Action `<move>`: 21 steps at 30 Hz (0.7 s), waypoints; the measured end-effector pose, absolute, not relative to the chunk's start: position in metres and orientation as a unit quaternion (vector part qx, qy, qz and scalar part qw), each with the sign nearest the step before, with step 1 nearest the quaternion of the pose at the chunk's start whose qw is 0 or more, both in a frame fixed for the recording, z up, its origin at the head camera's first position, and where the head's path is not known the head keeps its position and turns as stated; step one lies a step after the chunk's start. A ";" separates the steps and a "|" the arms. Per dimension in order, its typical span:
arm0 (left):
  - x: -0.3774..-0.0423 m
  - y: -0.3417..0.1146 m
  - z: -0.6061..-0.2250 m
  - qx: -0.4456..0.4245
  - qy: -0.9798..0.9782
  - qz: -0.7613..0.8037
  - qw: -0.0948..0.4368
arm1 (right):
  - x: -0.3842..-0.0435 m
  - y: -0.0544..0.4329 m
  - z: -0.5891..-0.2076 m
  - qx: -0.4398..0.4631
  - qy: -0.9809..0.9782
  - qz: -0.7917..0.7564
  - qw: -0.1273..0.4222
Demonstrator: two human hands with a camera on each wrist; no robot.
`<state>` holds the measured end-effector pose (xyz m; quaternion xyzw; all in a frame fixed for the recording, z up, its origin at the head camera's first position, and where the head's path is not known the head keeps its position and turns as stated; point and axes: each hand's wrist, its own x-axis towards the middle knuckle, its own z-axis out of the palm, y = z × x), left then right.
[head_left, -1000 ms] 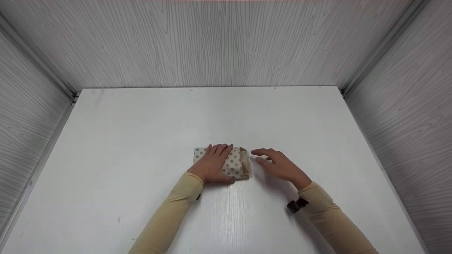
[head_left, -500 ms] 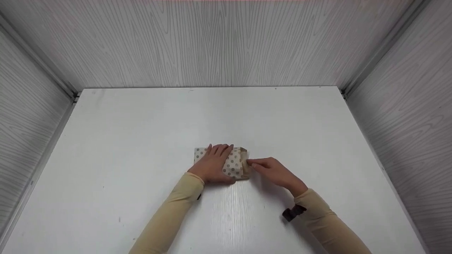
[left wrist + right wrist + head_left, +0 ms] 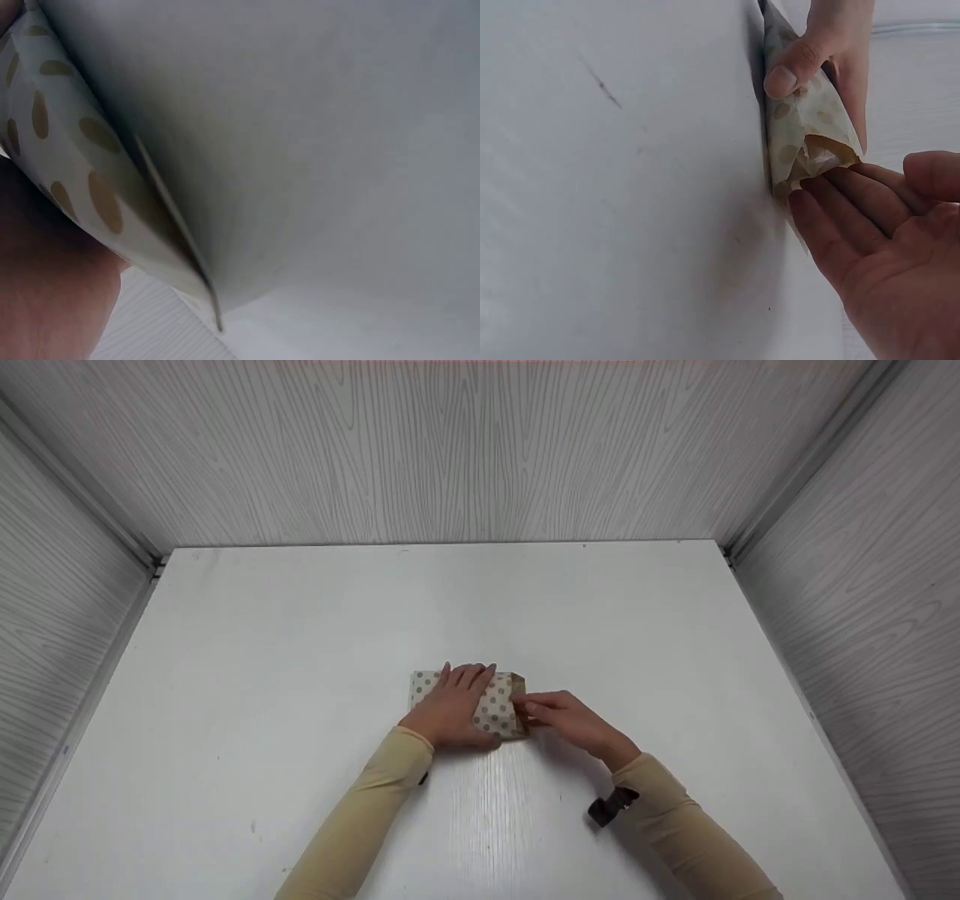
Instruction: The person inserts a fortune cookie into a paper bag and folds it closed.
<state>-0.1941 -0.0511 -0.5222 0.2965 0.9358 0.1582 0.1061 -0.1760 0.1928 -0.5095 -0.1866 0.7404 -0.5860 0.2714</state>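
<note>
A white paper bag with grey-brown dots lies on the white table, its brown-lined mouth facing right. My left hand rests across the bag with fingers extended toward its far edge and thumb at its near edge. In the right wrist view the left thumb presses the dotted side of the bag. My right hand is at the mouth, its straight fingertips along the lower lip and the thumb held apart. Something shiny and translucent shows just inside the mouth. The left wrist view has the bag's dotted side close up.
The white tabletop spreads around both hands. Grey wood-grain panels stand at the back, left and right. A black wrist device sits at the right cuff.
My right hand has moved left to the bag's mouth, its fingertips now at the opening. The pale part that stuck out there no longer shows. The left hand has stayed put.
</note>
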 end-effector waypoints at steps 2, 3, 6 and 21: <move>-0.194 -0.051 -0.522 0.297 0.936 0.157 0.104 | -0.177 0.194 -0.512 -0.179 0.726 -0.603 0.278; -0.194 -0.051 -0.522 0.297 0.936 0.157 0.104 | -0.178 0.196 -0.512 -0.174 0.721 -0.610 0.280; -0.194 -0.051 -0.522 0.299 0.935 0.160 0.106 | -0.179 0.200 -0.514 -0.168 0.717 -0.617 0.279; -0.199 -0.056 -0.519 0.264 0.931 0.218 0.128 | -0.178 0.208 -0.508 -0.166 0.771 -0.566 0.240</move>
